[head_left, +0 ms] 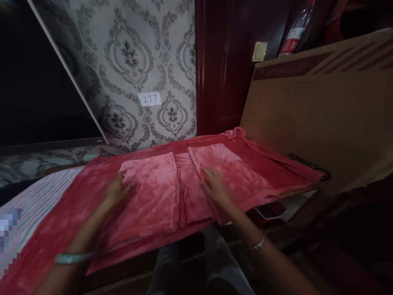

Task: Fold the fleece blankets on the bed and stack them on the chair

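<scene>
A plush pink-red cloth [150,176] lies with two side panels turned in toward a narrow middle strip. My left hand [116,190] rests at the left edge of the left panel, thumb and fingers apart. Over on the right panel [233,168], near its inner edge, is my right hand [216,188], slightly blurred, with its fingers stretched out and spread against the fabric. Underneath spreads a larger, darker red plush cloth [101,174], which drapes over the front edge of the surface.
A striped cloth [46,196] shows at the left, below a large dark screen [39,82]. Behind stands a patterned wall with a paper label [150,98]. On the right leans a big cardboard sheet [307,102], with a plastic bottle [293,39] behind its top edge.
</scene>
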A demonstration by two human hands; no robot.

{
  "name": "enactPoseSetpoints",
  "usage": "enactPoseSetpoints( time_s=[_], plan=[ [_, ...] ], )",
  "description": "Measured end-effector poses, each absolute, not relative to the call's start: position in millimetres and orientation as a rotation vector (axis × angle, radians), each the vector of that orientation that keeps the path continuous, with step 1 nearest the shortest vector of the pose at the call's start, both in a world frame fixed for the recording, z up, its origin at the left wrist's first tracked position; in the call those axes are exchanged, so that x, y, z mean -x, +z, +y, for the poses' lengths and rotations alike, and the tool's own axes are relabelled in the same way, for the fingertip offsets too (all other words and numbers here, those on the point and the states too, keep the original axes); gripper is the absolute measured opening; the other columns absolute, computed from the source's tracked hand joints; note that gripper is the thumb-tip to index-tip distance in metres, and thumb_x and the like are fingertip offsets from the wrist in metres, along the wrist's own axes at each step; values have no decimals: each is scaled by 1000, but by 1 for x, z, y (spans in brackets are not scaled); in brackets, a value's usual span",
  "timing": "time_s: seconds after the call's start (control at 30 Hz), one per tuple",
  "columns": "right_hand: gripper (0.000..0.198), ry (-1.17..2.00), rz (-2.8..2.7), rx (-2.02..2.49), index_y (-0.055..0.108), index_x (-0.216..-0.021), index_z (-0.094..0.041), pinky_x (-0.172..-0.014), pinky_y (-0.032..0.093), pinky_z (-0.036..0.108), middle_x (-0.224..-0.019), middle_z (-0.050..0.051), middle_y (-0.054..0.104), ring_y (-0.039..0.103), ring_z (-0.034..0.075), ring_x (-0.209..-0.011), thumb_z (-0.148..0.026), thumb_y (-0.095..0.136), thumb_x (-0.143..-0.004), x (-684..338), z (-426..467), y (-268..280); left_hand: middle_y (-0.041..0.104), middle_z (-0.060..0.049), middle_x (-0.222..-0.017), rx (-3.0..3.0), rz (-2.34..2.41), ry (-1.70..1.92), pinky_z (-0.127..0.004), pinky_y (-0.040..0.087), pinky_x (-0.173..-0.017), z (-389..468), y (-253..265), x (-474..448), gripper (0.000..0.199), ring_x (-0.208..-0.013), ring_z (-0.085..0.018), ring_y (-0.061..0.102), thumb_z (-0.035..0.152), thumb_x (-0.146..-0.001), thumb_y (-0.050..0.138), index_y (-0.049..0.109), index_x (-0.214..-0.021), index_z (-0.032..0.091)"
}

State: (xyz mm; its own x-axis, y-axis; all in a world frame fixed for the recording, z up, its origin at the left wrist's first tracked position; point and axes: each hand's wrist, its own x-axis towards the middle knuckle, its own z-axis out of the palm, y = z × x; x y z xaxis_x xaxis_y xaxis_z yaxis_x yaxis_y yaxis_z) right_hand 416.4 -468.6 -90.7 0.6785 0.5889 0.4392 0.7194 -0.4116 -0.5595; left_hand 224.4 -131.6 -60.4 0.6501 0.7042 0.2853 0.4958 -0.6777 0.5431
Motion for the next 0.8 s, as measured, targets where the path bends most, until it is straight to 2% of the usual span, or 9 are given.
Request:
enactPoseSetpoints(
  time_s=[0.07,0.17,0.3,0.43,0.53,0.63,0.8],
  plan=[
    [61,-222,-951,2303,48,-148,-9,-120,28,47,-153,19,47,40,31,-142,-26,56,-89,-422,-484,-90,57,-17,-143,-2607,680,621,-45,44,-111,-158,-50,-266,60,-129,-33,57,36,-81,63,54,-137,16],
    [70,-35,-1015,2480,42,-152,-9,-121,21,52,-161,21,34,28,34,-150,-35,60,-90,-412,-486,-101,57,-13,-146,-2723,293,559,-41,38,-117,-206,-40,-334,56,-136,-27,52,37,-90,50,53,-141,15],
    [65,50,-1174,2483,45,-152,-17,-122,13,55,-164,18,28,19,32,-154,-45,55,-95,-391,-479,-120,49,-12,-154,-2833,-37,304,-41,34,-120,-258,-42,-411,58,-143,-25,44,41,-96,42,47,-148,17],
    [63,68,-1156,2465,46,-152,-19,-123,12,52,-164,18,28,20,30,-154,-46,54,-96,-386,-481,-121,38,-13,-161,-2887,-16,160,-56,20,-123,-273,-66,-444,60,-151,-32,30,46,-93,51,49,-148,21],
    [60,72,-1148,2428,47,-151,-20,-124,12,51,-164,16,30,21,29,-154,-45,53,-96,-389,-484,-118,33,-13,-163,-2904,82,110,-65,18,-120,-268,-91,-442,60,-151,-35,28,45,-95,48,45,-151,24],
    [57,66,-1117,2384,51,-148,-21,-125,13,49,-163,14,34,24,27,-153,-43,54,-96,-389,-486,-119,29,-13,-165,-2899,110,150,-62,20,-121,-258,-109,-436,61,-152,-32,26,42,-98,39,38,-155,23],
    [49,17,-1031,2290,62,-139,-25,-125,18,48,-159,11,42,33,26,-149,-39,57,-93,-387,-485,-127,32,-12,-164,-2862,53,208,-59,22,-122,-246,-116,-439,60,-151,-29,30,43,-98,39,40,-154,22]
  ],
)
